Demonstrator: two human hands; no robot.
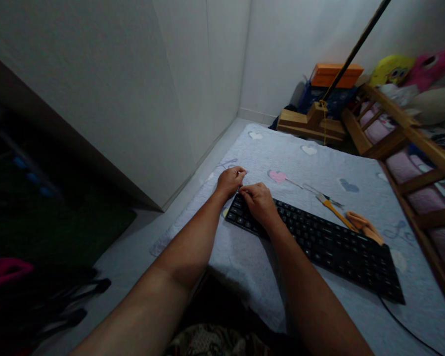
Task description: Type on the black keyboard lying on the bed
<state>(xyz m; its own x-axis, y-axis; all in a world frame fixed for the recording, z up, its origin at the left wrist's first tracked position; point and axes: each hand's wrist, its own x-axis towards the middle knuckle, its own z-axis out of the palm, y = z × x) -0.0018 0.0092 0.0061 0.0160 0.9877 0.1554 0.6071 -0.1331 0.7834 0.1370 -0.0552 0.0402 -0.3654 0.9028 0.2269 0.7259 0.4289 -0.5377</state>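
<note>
Left hand [230,180]: curled in a loose fist at the keyboard's far-left corner. I cannot tell whether it grips anything.
Right hand [258,201]: palm down, fingers bent onto the left-end keys; grip unclear.
Keyboard [330,242]: black, under both hands, running right across the blue sheet [292,163].
Beyond it: a yellow-handled screwdriver [335,210] and an orange cloth [363,226], just beside its far edge.
Writing: key legends too small to read.
</note>
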